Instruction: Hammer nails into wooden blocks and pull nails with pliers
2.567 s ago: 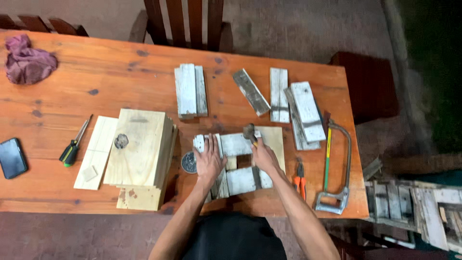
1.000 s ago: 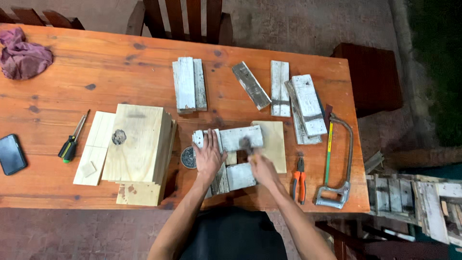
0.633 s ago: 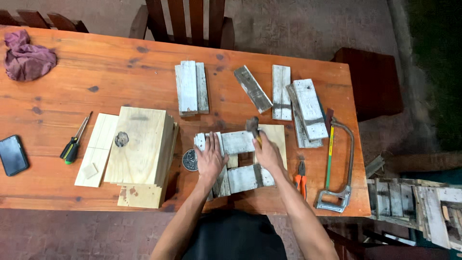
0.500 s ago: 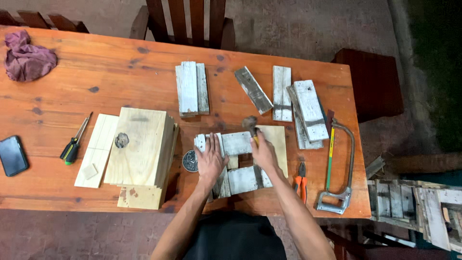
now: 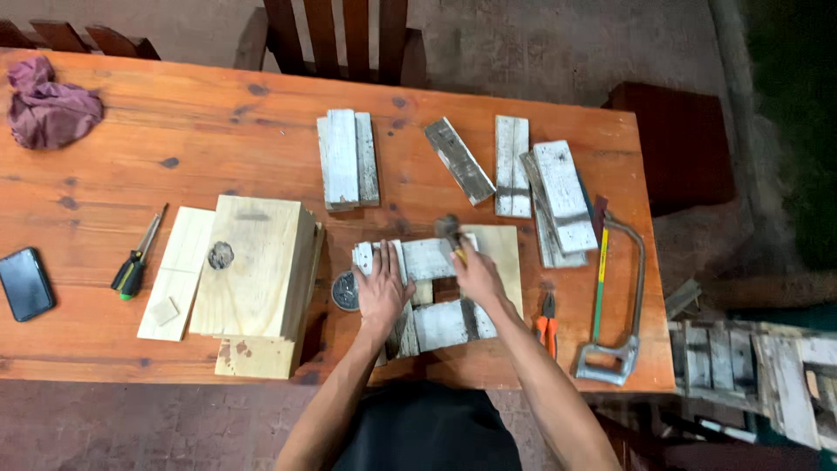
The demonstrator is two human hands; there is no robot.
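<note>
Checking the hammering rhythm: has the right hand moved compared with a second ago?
Yes. The right hand with the hammer now sits farther up the table, nearer the pale board's far edge.

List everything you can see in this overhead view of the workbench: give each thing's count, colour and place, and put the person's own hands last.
Table: one, orange-brown wood, fills the view.
Chair: one, dark wood, behind the far edge.
Cloth: one, purple, far left corner.
Phone: one, black, left edge.
Screwdriver: one, black and green handle, left of the pale box.
Pale box: one, light wood, left of centre.
Whitewashed slats: several, grey-white, along the far side.
Slat frame: one, grey-white, under the hands.
Pliers: one, orange handles, right of the frame.
Hacksaw: one, grey frame, right edge.
Hammer: one, dark head, in the right hand.
Left hand: flat on the frame.
Right hand: gripping the hammer.
</note>
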